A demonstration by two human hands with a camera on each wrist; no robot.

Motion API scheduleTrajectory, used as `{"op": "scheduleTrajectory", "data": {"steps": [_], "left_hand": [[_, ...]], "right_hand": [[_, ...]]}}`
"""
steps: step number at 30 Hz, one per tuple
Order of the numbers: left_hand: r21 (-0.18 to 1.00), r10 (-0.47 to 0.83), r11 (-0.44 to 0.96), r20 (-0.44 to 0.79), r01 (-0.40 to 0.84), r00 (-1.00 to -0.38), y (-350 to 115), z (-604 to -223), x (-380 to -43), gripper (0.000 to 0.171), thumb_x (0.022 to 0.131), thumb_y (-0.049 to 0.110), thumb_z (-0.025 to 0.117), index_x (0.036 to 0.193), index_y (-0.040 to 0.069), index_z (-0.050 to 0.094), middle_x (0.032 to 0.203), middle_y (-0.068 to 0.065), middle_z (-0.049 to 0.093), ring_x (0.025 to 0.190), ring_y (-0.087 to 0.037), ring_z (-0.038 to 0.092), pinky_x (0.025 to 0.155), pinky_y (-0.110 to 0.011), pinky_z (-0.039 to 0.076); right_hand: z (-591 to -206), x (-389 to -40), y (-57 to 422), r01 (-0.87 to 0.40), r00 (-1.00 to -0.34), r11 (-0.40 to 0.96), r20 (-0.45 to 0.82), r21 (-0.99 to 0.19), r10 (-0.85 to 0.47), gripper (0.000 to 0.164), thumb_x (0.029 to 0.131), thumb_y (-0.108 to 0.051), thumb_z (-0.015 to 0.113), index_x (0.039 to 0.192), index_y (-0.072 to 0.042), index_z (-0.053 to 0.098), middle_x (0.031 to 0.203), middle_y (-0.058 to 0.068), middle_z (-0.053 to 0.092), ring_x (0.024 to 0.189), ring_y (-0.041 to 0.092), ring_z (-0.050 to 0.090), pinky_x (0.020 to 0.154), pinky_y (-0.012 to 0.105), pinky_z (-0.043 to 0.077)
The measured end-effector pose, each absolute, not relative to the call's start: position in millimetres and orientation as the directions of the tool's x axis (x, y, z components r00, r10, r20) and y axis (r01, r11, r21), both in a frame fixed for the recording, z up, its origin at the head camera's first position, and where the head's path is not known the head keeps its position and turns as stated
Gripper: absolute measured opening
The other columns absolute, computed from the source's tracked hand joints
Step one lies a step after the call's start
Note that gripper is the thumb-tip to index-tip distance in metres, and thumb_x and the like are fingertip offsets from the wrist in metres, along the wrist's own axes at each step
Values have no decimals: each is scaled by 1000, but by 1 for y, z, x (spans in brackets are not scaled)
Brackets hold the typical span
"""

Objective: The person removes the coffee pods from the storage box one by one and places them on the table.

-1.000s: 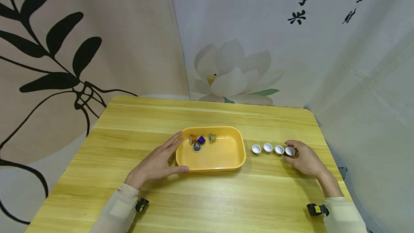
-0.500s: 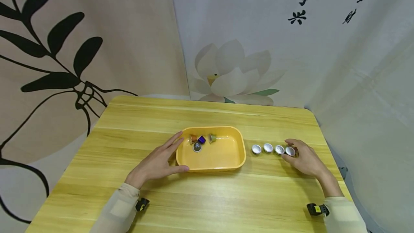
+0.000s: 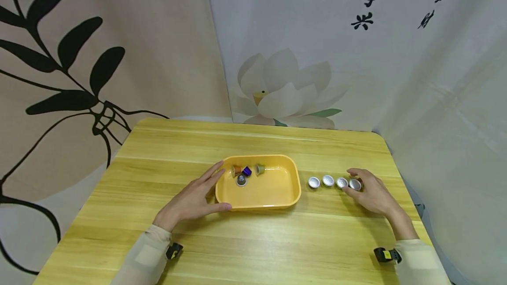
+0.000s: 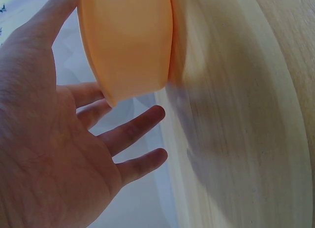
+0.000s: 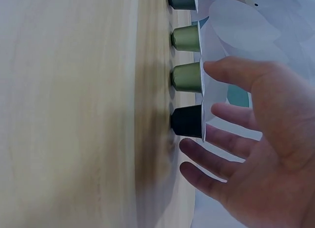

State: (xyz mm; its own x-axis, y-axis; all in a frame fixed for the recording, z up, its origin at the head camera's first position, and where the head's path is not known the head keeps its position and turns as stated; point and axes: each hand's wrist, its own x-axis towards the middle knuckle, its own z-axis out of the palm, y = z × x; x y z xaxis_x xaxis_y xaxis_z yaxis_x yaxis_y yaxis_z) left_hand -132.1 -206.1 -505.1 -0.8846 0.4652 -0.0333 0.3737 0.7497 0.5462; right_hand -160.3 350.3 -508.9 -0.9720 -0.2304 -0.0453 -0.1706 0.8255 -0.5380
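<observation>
In the head view my left hand rests on the left end of a yellow tray, thumb at the near edge, fingers spread along the far-left rim. Several coffee capsules lie in the tray, including an orange one, a purple one and a green one. My right hand is at the right end of a row of upturned capsules. In the right wrist view its thumb tip meets the rim of a green capsule; the other fingers extend loosely past the black end capsule.
The row continues left with another green capsule and a dark one, between the tray and my right hand. All stand on a wooden table. Printed curtains hang behind and beside it.
My right thumb has moved slightly left, from below the end capsule to the neighbouring one, and the hand has shifted a little. Capsules, tray and left hand look unmoved.
</observation>
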Motion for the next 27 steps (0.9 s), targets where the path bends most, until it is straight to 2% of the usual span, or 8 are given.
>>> {"op": "scheduleTrajectory", "data": {"steps": [4,7,14,21,27], "left_hand": [[549,465,748,-31,374,-885,-207,-505,-132,116,97,74,78,179,8,31,193,-1,11,165,-48,45,126,-65,52],[552,468,743,-24,379,-883,-207,-504,-131,115,97,73,78,179,7,31,193,-4,12,164,-48,46,125,-66,52],[553,470,740,-19,383,-882,-207,-505,-132,115,97,73,78,179,7,31,193,-8,15,164,-49,46,125,-66,52],[557,469,739,-19,380,-883,-207,-506,-131,116,97,74,78,179,8,31,193,-2,11,162,-48,49,124,-65,54],[558,467,738,-17,379,-884,-207,-506,-131,116,97,74,78,179,8,31,193,1,10,162,-48,50,124,-64,54]], "right_hand": [[-507,-160,349,-186,-970,819,-30,-543,-240,69,109,-35,77,163,3,54,157,31,63,132,53,69,105,70,59],[-503,-159,346,-194,-970,816,-16,-544,-241,69,111,-35,75,163,3,52,158,33,61,136,58,66,108,74,58],[-493,-158,337,-210,-972,803,32,-558,-232,68,111,-36,74,164,1,52,160,32,59,144,56,59,114,77,51],[-486,-159,326,-254,-965,777,95,-576,-246,63,110,-29,76,162,2,54,159,32,61,145,57,58,115,78,49],[-483,-161,318,-282,-959,771,136,-571,-250,63,109,-29,79,160,0,57,157,30,63,144,56,60,116,77,49]]}}
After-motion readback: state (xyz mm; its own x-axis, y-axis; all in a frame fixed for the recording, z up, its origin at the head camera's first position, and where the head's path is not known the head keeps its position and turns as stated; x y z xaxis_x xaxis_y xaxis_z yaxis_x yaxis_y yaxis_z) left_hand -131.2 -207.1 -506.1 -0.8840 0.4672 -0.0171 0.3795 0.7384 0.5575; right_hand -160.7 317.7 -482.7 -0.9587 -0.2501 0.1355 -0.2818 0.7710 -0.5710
